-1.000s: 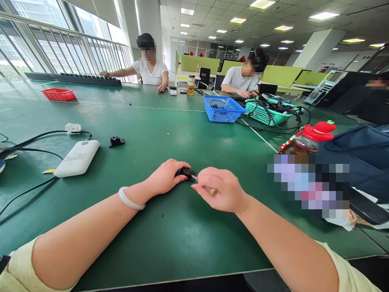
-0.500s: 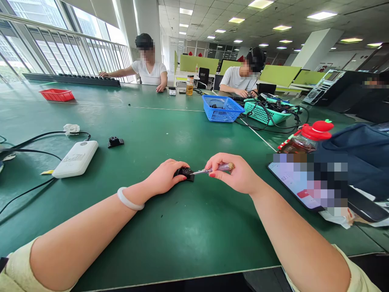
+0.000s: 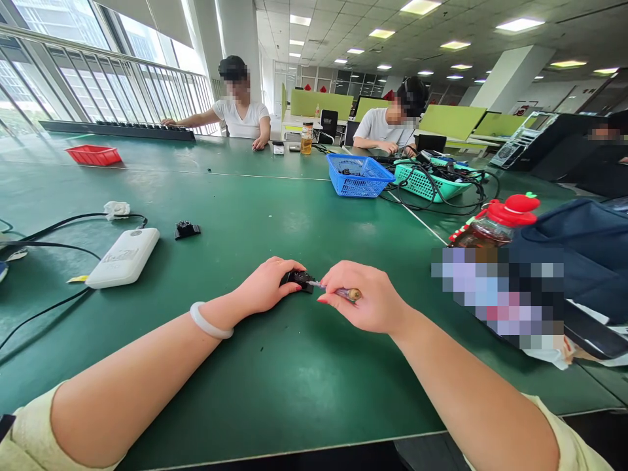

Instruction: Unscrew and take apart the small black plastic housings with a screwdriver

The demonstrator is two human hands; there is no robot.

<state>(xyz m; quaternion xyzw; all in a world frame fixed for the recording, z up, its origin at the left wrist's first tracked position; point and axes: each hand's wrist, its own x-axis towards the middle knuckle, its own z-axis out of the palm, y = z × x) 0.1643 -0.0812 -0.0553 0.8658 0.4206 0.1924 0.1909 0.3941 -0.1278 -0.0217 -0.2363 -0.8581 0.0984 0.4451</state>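
My left hand (image 3: 269, 285) holds a small black part (image 3: 303, 280) down on the green table (image 3: 294, 379), thumb in front and fingers over its far side. A screwdriver (image 3: 349, 294) with a clear purplish handle is in my right hand (image 3: 366, 294), pinched between thumb and fingers. Its metal tip meets the right end of the black part; the exact contact spot is too small to make out. Farther left on the table sits a similar black part (image 3: 186, 229).
A white power bank (image 3: 123, 257) with black cables lies at left. Ahead stand a blue basket (image 3: 359, 176), a green basket (image 3: 434, 183) full of cables and a red tray (image 3: 93, 155). A red-lidded bottle (image 3: 490, 222) and a dark bag (image 3: 581, 255) are at right. Two people sit across the table.
My right hand has moved slightly left and down, closer to the black part, and the screwdriver's handle end now points more toward me. My left hand has stayed in place.
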